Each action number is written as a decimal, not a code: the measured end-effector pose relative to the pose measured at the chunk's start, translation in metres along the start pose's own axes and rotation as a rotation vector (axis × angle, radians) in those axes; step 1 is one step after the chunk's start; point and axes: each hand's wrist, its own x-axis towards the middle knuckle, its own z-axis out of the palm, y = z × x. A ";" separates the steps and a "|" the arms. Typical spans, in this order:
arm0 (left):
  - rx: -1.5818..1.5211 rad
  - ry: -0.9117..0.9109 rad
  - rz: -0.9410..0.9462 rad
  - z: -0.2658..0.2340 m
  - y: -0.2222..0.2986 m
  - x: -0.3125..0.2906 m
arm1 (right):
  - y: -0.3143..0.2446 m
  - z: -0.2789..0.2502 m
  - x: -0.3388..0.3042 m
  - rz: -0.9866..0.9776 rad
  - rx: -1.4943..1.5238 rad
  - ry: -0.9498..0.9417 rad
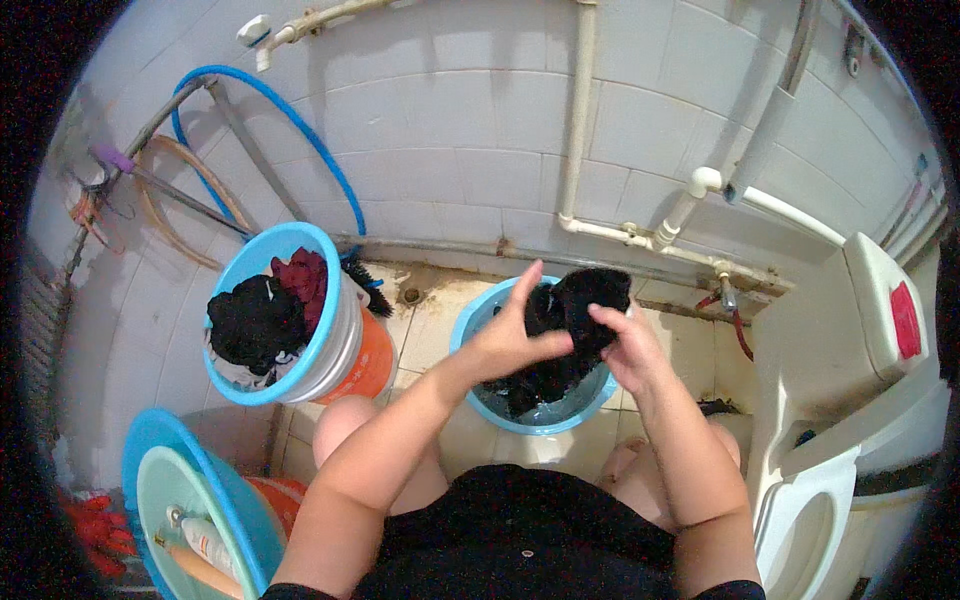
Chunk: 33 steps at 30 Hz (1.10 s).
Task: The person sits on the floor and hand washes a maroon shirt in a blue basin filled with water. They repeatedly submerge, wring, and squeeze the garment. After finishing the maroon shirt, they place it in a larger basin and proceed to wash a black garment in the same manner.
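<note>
A wet-looking black cloth, perhaps a garment [588, 300], is bunched above a light blue basin [545, 428]; its lower part hangs into the basin, where some water shows. My right hand [638, 352] grips the cloth at its right side, thumb on top and the other fingers mostly behind it. Over the basin's left side, my left hand [510, 335] is open, its fingers stretched apart and the thumb tip at the cloth's left edge. Whether that thumb presses on the fabric is hard to tell.
Left stands a bucket [322, 380] heaped with black and dark red clothes [300, 285]. Nearer are stacked basins [150, 500] holding a white bottle [208, 545]. A toilet [800, 540] is close on the right. Pipes [580, 130] and a blue hose [325, 150] run along the tiled wall.
</note>
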 end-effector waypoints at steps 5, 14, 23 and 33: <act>0.001 0.056 -0.073 0.042 0.014 -0.014 | 0.010 0.003 -0.012 -0.162 -0.303 -0.207; -0.026 0.496 0.005 -0.008 0.081 0.014 | -0.006 -0.017 -0.002 -0.441 -0.786 -0.391; -0.561 0.605 0.490 -0.095 0.240 0.034 | 0.005 -0.020 0.001 -0.489 -1.115 -0.384; -0.259 0.534 0.330 -0.055 0.164 0.079 | -0.018 -0.057 0.009 -0.403 -0.973 0.018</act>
